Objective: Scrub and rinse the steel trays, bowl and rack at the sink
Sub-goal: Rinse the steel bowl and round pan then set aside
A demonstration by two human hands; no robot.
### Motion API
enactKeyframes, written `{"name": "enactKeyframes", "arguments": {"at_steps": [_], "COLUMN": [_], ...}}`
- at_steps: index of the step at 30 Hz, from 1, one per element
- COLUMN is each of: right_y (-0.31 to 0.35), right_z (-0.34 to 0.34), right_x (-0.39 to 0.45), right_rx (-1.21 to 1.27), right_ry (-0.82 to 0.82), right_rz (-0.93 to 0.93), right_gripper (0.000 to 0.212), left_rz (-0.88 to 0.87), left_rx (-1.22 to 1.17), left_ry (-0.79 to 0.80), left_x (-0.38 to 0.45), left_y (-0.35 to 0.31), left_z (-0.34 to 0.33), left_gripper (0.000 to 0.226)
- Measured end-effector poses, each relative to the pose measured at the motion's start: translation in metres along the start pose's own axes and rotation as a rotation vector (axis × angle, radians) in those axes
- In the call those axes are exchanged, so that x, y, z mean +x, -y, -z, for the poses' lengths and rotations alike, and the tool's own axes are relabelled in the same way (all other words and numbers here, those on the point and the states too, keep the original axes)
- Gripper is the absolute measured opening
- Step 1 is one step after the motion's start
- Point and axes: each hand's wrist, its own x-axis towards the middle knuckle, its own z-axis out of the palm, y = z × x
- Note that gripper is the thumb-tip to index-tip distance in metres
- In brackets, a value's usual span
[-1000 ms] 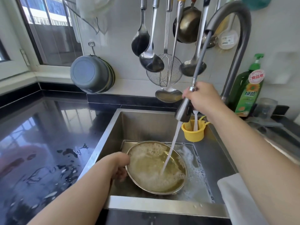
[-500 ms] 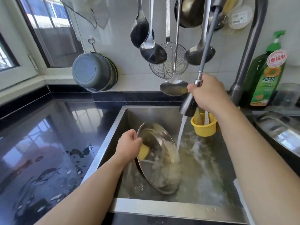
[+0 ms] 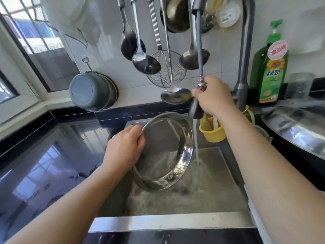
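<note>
**Rinse on: steel bowl tipped up over the sink**

The steel bowl [image 3: 165, 152] is up on edge over the sink [image 3: 168, 221], its open side facing us and leaning left, its lower rim low in the basin. It's round, shallow and straight-walled, polished bright, with water beading along the bottom of the inside. The left hand [image 3: 123, 150] has it by the left rim, fingers [image 3: 139, 140] curled over the edge and pinching the wall.

Over on the right, the right hand [image 3: 213, 95] is wrapped around the pull-out spray head [image 3: 196, 109], fingers closed round its dark metal barrel. The stream [image 3: 196, 143] drops straight down just beside the bowl's right rim and hits the basin floor; it looks to be missing the bowl. Murky, foamy water swirls below.

My read: this is the rinsing step on the bowl, suds mostly gone. Next move calls for swinging the stream onto the inside or turning the bowl into it, then flushing the outside wall. Wet polished steel is slippery, so that rim grip wants to be firm.

Further out, a yellow cup [image 3: 212, 133] hangs at the sink's back edge, a green soap bottle [image 3: 270, 71] stands behind the faucet, and the glossy black counter [image 3: 44, 164] carries puddles.
</note>
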Motion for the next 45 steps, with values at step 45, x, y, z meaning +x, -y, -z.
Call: {"name": "enactKeyframes", "arguments": {"at_steps": [45], "right_y": [0.016], "right_z": [0.022], "right_x": [-0.004], "right_rx": [0.473], "right_ry": [0.415], "right_rz": [-0.148], "right_gripper": [0.006], "left_rz": [0.793], "left_rx": [-0.887], "left_ry": [-0.042], "left_x": [-0.030], "left_y": [-0.008], "left_z": [-0.056], "left_gripper": [0.038]}}
